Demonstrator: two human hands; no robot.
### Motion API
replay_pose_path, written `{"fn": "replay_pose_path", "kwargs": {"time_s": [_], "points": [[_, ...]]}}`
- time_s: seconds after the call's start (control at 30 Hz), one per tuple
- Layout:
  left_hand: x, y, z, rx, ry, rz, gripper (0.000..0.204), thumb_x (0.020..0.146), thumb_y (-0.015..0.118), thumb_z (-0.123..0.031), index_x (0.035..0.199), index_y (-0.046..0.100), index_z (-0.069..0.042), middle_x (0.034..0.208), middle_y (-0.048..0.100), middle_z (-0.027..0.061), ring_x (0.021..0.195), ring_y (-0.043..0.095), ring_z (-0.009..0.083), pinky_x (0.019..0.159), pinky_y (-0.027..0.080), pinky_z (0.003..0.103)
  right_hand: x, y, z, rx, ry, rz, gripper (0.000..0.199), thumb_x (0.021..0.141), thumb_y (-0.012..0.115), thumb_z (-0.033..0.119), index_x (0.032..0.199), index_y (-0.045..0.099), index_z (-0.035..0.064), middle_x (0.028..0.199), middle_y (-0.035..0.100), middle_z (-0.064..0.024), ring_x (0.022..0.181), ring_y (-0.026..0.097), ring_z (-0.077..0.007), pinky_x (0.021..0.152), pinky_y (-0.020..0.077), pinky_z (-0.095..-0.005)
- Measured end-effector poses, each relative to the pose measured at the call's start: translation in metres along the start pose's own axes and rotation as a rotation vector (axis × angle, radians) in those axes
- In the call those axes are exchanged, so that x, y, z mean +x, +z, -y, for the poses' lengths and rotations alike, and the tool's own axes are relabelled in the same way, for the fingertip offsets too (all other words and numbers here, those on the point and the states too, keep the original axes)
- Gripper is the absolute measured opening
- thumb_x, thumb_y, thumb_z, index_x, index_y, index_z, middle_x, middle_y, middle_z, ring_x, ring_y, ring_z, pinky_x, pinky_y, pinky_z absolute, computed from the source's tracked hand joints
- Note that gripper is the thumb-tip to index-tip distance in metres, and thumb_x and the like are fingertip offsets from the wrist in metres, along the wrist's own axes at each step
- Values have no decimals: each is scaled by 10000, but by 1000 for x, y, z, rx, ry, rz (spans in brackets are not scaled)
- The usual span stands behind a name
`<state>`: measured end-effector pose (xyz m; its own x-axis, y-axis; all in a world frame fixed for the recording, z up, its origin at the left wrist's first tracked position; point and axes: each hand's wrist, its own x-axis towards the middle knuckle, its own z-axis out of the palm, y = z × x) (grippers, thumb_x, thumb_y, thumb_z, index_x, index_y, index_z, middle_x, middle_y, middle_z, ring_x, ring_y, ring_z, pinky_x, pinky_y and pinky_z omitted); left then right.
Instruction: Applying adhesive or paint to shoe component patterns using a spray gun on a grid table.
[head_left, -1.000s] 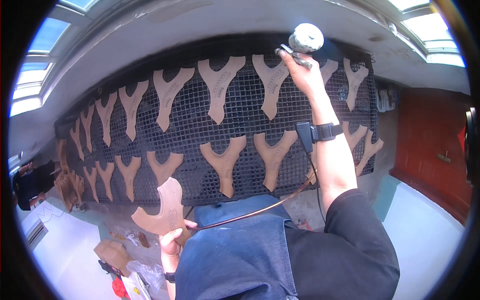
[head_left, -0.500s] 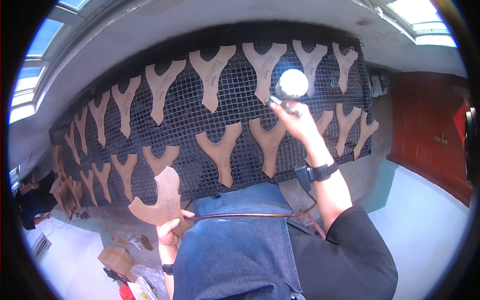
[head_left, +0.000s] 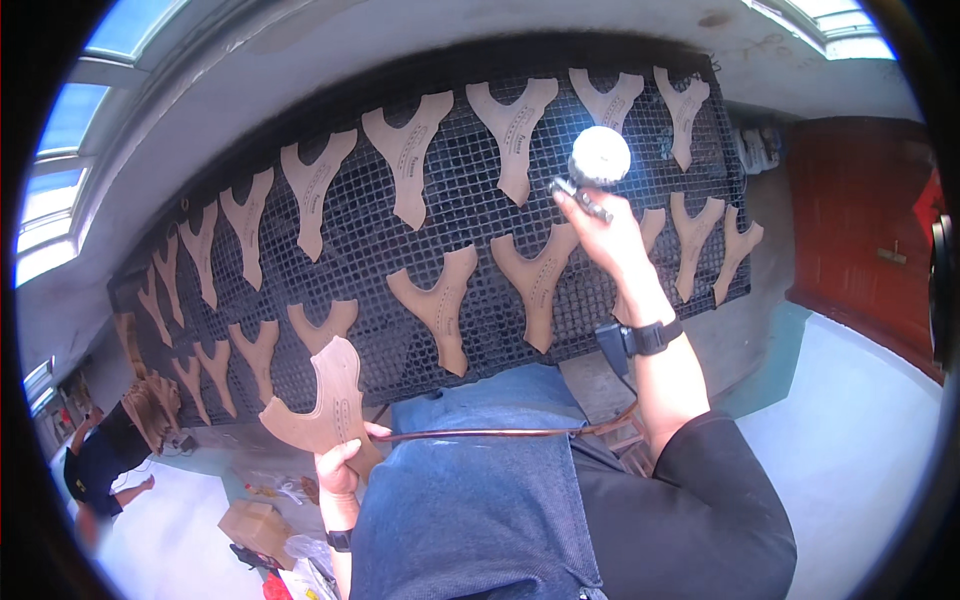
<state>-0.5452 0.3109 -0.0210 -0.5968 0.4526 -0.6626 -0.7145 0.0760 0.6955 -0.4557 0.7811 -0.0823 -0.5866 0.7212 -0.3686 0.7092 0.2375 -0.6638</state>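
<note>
My right hand is closed around a spray gun with a round, bright cup, held above the mesh rack at its right part. Low at the left, my left hand grips Y-shaped brown boards, which look like a small stack. A brown hose crosses in front of my apron from beside my left hand toward my right forearm. Similar Y-shaped boards lie in two rows on the rack, among them one left of the spray gun and one nearer to me.
The black mesh rack spans the space before me. More boards are piled past its left end, near another person. A cardboard box and plastic bags sit at lower left. A red door stands at the right.
My right hand has moved slightly right with the spray gun, away from the board it was over. My left hand keeps its hold on the boards. The view has turned a little.
</note>
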Motion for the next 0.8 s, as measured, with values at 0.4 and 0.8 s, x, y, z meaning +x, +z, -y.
{"fn": "replay_pose_path", "kwargs": {"time_s": [0.4, 0.8], "points": [[-8, 18, -2, -44, -47, -67, 757, 717, 678, -149, 1400, 463, 96, 1219, 628, 243, 964, 708, 382, 895, 583, 460, 133, -31, 1, -128, -30, -272, 491, 948, 645, 558, 1137, 780, 126, 1019, 764, -183, 1043, 732, -345, 929, 556, -440], [-18, 5, -2, -49, -5, -75, 693, 716, 683, -169, 1330, 515, 104, 1090, 681, 251, 956, 707, 389, 903, 576, 470, 100, -30, 13, 2, -85, -351, 505, 920, 687, 572, 1152, 778, 133, 993, 772, -159, 999, 743, -320, 923, 546, -416]]}}
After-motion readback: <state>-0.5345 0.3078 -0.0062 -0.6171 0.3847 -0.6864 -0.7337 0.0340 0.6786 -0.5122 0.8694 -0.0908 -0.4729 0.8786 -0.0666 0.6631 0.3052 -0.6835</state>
